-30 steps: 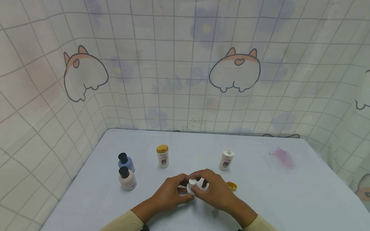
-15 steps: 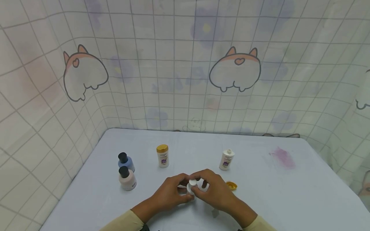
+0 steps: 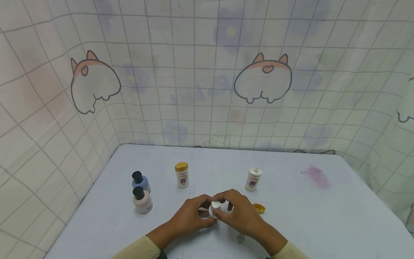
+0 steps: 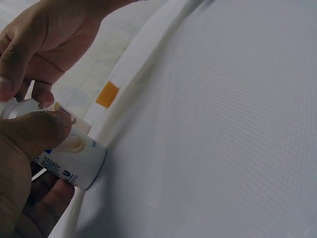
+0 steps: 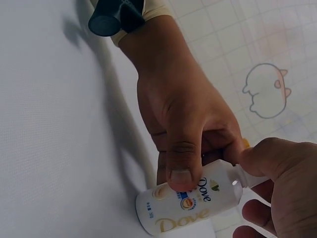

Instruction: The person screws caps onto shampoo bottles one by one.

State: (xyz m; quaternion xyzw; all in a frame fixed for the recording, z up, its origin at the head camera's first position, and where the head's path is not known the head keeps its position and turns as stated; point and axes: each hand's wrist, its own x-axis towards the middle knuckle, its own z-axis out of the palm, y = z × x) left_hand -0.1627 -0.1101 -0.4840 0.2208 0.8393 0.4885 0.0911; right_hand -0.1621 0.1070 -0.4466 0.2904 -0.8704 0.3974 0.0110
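A small white Dove bottle [image 5: 223,191] stands upright at the front middle of the table, between the two hands. Wrapped about its body are the thumb and fingers of my left hand [image 3: 191,215]. My right hand [image 3: 240,214] pinches the white cap [image 3: 215,204] at the bottle's top between thumb and fingers. In the left wrist view, the bottle's lower label and base show below the left thumb. Just beyond the right hand a gold cap [image 3: 259,208] lies on the table.
Behind the hands stand a gold-capped white bottle [image 3: 182,176] and, farther right, a white bottle [image 3: 253,179] with a bare nozzle. Black-capped blue [image 3: 141,182] and pale pink [image 3: 142,201] bottles stand at left. A pink stain [image 3: 317,176] marks the table's right side.
My right thumb has shifted slightly leftward at the white cap. The left hand keeps its grip on the bottle, and the other things stay in place.
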